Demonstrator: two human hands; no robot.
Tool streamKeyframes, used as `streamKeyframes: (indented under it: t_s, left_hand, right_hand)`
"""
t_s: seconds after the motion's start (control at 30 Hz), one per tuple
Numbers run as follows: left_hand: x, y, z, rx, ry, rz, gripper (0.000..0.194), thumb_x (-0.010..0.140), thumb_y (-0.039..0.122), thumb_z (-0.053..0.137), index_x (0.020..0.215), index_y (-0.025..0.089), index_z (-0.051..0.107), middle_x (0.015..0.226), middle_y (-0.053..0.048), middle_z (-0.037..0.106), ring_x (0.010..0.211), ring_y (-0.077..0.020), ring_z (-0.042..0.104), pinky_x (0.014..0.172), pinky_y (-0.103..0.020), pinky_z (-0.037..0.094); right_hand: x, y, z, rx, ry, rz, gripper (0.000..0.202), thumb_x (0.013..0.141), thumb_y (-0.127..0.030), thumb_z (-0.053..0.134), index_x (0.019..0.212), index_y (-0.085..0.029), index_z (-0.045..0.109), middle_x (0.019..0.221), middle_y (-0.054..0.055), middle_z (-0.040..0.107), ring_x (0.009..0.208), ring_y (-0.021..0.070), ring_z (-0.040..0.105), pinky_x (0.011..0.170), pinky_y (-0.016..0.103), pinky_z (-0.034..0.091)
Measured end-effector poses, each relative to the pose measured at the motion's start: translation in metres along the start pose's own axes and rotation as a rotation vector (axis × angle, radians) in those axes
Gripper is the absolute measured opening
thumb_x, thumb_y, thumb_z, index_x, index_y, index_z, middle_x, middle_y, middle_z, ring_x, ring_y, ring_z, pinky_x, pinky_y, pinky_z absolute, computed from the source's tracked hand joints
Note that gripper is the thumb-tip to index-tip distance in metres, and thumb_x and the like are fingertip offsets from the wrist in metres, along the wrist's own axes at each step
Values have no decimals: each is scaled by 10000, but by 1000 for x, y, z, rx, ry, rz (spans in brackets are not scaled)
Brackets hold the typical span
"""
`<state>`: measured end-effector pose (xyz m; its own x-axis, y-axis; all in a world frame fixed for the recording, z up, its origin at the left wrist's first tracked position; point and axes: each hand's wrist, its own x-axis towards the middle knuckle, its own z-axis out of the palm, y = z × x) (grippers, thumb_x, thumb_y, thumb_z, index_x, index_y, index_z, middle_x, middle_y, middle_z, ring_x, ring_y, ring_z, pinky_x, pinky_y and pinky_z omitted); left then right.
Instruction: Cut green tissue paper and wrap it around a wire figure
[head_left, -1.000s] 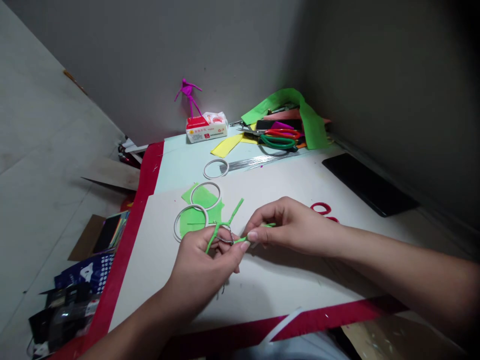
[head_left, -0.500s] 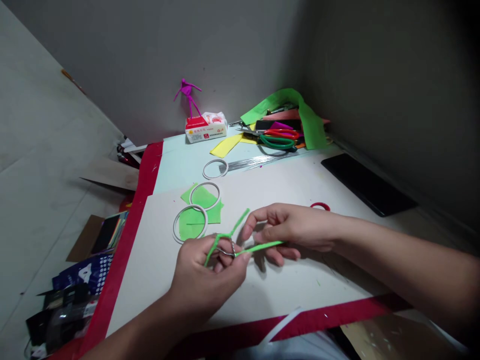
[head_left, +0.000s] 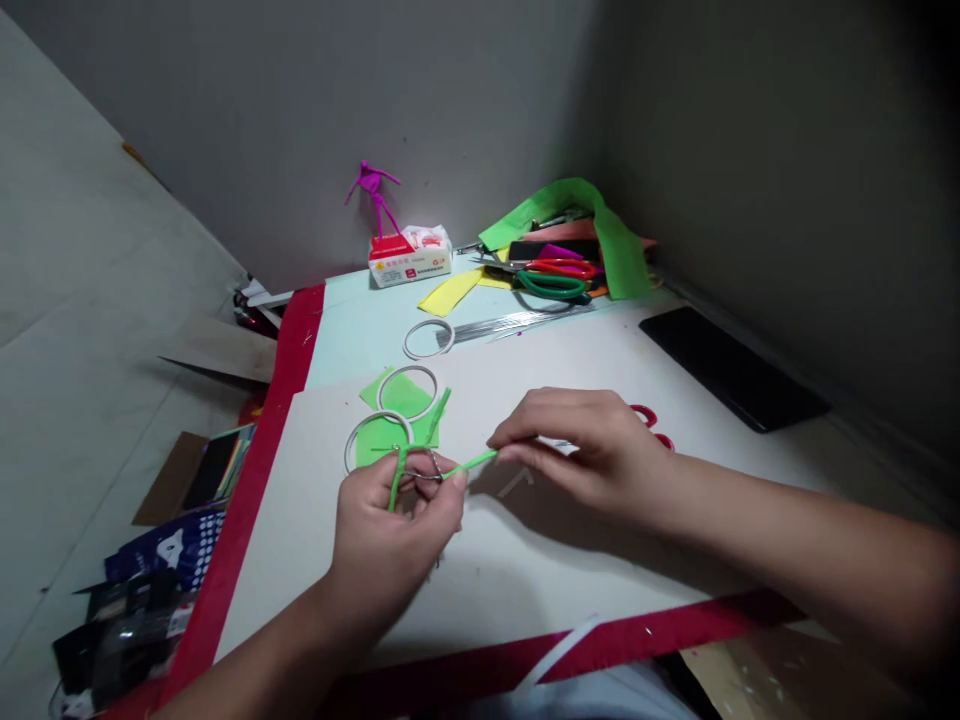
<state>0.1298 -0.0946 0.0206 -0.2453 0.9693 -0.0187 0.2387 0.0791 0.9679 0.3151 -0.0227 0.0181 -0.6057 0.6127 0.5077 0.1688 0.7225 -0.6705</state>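
My left hand (head_left: 397, 530) pinches a small twisted wire frame (head_left: 426, 474) partly wrapped in green strips, low over the white board. One green-covered limb (head_left: 440, 412) points up and another hangs down across my fingers. To the right, my right hand (head_left: 581, 440) pinches the far end of a green strip (head_left: 477, 462) that runs taut from the wire at my left fingertips. Just beyond my left hand, two white tape rolls (head_left: 379, 445) lie on green paper pieces (head_left: 427, 431). Red scissor handles (head_left: 646, 414) show partly behind my right hand.
Behind are a third tape roll (head_left: 429, 339), silver wires (head_left: 517, 322), scissors (head_left: 555, 284) among coloured strips, a small box (head_left: 411, 262) and a magenta figure (head_left: 373, 186). A black phone (head_left: 731, 365) lies right. The board (head_left: 300, 560) has red edging.
My left hand has shifted left with the wire frame. My right hand's loose fingers have closed on the green strip's end, and more of the red handles shows.
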Motion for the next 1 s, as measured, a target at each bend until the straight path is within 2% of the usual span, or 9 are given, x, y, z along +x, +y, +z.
streamKeyframes:
  t_s: [0.17, 0.23, 0.3, 0.4, 0.53, 0.63, 0.7, 0.87, 1.0]
  left_hand:
    - [-1, -2, 4, 73, 116, 97, 65, 671, 191, 702, 685, 176, 641, 511, 37, 594, 417, -91, 509, 393, -190, 406]
    - [0, -3, 2, 62, 108, 75, 76, 679, 197, 710, 697, 177, 638, 492, 40, 592, 417, -91, 510, 401, -188, 405]
    - [5, -6, -2, 11, 70, 23, 89, 702, 205, 711, 717, 180, 628, 459, 50, 578, 417, -84, 505, 415, -176, 396]
    - [14, -13, -6, -137, 45, -42, 101, 759, 219, 696, 726, 184, 607, 455, 63, 564, 464, -63, 501, 477, -151, 392]
    - [19, -18, -8, -264, 32, -79, 111, 779, 202, 694, 724, 181, 600, 462, 72, 552, 490, -50, 497, 537, -149, 394]
    - [16, -19, -8, -260, -10, -83, 99, 788, 214, 696, 747, 187, 609, 459, 71, 557, 489, -58, 502, 534, -160, 392]
    - [13, -19, -8, -238, -23, -68, 91, 796, 217, 690, 757, 193, 611, 466, 70, 565, 496, -63, 510, 535, -165, 393]
    - [11, -17, -7, -185, -2, -33, 91, 798, 209, 687, 758, 194, 607, 478, 67, 574, 489, -71, 513, 522, -178, 392]
    - [10, -17, -7, -202, -48, -38, 81, 805, 209, 683, 770, 193, 611, 491, 62, 584, 501, -77, 517, 547, -194, 397]
  right_hand:
    - [6, -6, -5, 343, -56, 519, 128, 806, -282, 675, 755, -164, 672, 611, -9, 640, 566, 99, 571, 556, 209, 440]
    - [8, -4, -7, 515, -56, 636, 192, 791, -348, 689, 777, -158, 660, 521, -29, 580, 481, 83, 512, 491, 201, 406]
    - [9, 0, -10, 632, -17, 686, 236, 813, -395, 662, 818, -159, 651, 477, -44, 536, 437, 69, 458, 459, 194, 373]
    - [8, 8, -10, 607, 94, 665, 237, 841, -405, 626, 861, -169, 645, 534, -35, 547, 478, 77, 472, 465, 200, 367]
    - [6, 10, -6, 303, 153, 470, 241, 775, -292, 700, 982, -175, 656, 755, 8, 644, 676, 125, 575, 601, 240, 454]
    - [5, 5, -4, 155, 156, 358, 97, 794, -228, 673, 873, -172, 680, 803, 16, 684, 738, 133, 603, 683, 248, 471]
    - [4, 3, -4, 131, 158, 346, 61, 820, -216, 643, 796, -173, 680, 779, 7, 692, 722, 122, 606, 677, 233, 469]
    - [6, 2, -7, 171, 114, 376, 89, 833, -241, 635, 792, -176, 681, 747, -12, 685, 698, 111, 605, 656, 216, 466]
    - [7, 0, -7, 141, 176, 400, 101, 825, -243, 642, 760, -174, 677, 724, -12, 677, 688, 109, 594, 657, 217, 457]
